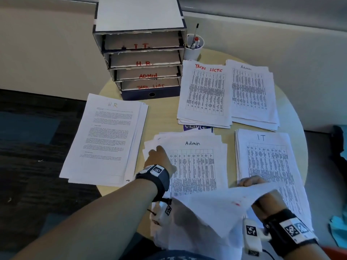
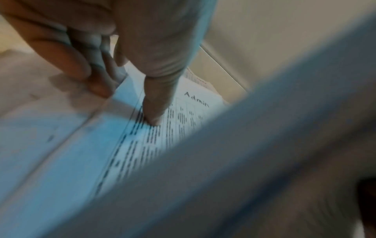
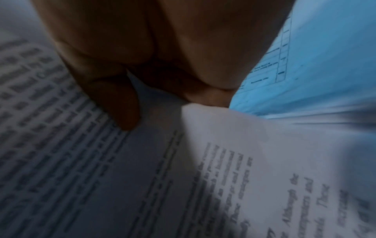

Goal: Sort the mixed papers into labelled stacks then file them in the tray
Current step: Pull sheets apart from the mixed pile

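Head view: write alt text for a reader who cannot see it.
A person's left hand rests on a fanned stack headed Admin while the right hand holds a sheaf of loose sheets near the table's front edge. Stacks headed H.R, IT, Task Lists and Admin surround them, behind a labelled tray unit.

Round table (image 1: 165, 111), paper stacks (image 1: 105, 139), tray (image 1: 144, 59), cup (image 1: 193, 50)

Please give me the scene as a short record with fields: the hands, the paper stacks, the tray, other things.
left hand: fingers rest on near Admin stack, thumb presses it
right hand: holds loose sheets
other stacks: H.R., IT, Task Lists, far Admin
tray: shelves I.T., H.R., ADMIN, TASK LIST
cup: holds pens
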The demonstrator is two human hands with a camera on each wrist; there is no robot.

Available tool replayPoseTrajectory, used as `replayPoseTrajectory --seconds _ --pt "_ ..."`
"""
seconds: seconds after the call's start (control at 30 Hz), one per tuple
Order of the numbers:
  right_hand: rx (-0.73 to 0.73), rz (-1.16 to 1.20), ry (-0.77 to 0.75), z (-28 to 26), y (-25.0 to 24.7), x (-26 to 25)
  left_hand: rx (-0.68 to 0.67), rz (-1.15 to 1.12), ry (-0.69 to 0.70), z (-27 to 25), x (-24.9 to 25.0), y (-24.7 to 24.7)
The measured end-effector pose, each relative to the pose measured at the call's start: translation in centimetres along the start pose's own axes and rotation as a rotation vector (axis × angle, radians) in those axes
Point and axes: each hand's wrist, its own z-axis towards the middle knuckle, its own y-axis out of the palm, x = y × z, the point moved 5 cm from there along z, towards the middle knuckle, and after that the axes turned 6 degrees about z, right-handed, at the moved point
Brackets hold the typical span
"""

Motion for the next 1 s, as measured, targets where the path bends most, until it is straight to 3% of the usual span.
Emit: replayPoseTrajectory --seconds 0.03,0.13,0.3,0.4,0.47,0.5,0.53,0.6,0.63,0.67,0.73,0.77,0.83,0.9,0.93,1.0 --pt "-0.019 0.03 0.008 -0.1 0.1 -0.1 -0.019 -0.038 -0.011 0.3 0.0 -0.1" --pt "-0.301 -0.11 0.013 -0.2 0.1 -0.8 -0.063 -0.075 0.015 0.7 0.2 0.2" --pt "-0.339 -0.229 0.072 0.4 -0.9 -0.4 -0.023 -0.358 0.18 0.0 -0.5 0.8" --pt "-0.206 -0.091 0.169 1.3 -1.0 0.1 0.003 -0.616 0.285 -2.1 -1.5 -0.1" --pt "-0.03 -0.085 0.097 1.0 -0.3 0.4 -0.018 -0.692 0.312 -3.5 -2.5 -0.5" --pt "0.087 -0.072 -0.015 0.7 -0.3 -0.1 -0.017 -0.708 0.329 -4.0 -2.9 -0.8" --pt "0.271 0.0 -0.055 0.5 -0.8 -0.2 -0.001 -0.698 0.353 -4.6 -3.2 -1.1" --pt "0.228 -0.09 0.014 0.6 0.6 0.3 0.028 -0.59 0.435 -5.4 -3.2 -1.6" --pt "0.073 -0.142 0.029 0.4 1.7 0.3 0.021 -0.53 0.492 -5.8 -2.9 -1.7" --pt "0.007 -0.155 0.026 0.1 1.2 0.7 -0.006 -0.476 0.548 -6.2 -2.4 -1.6" --pt "0.081 -0.092 0.051 -0.8 -1.0 -1.1 -0.104 -0.436 0.618 -6.5 -1.7 -1.3" --pt "0.096 -0.19 0.108 -1.4 -0.8 -1.7 -0.14 -0.43 0.63 -6.5 -1.5 -1.1" --pt "0.044 -0.297 0.174 -0.3 -0.4 -0.9 -0.099 -0.386 0.575 -4.9 -1.8 -0.6" --pt "-0.203 -0.419 0.006 0.3 0.1 -1.1 0.064 -0.296 0.342 -2.3 -2.6 -0.7" --pt "-0.243 -0.393 -0.035 -0.1 -0.4 -1.4 0.122 -0.239 0.194 -1.4 -2.9 -0.7" --pt "-0.236 -0.361 -0.063 -0.2 -0.6 -1.5 0.097 -0.126 0.004 -0.7 -2.6 -0.3"
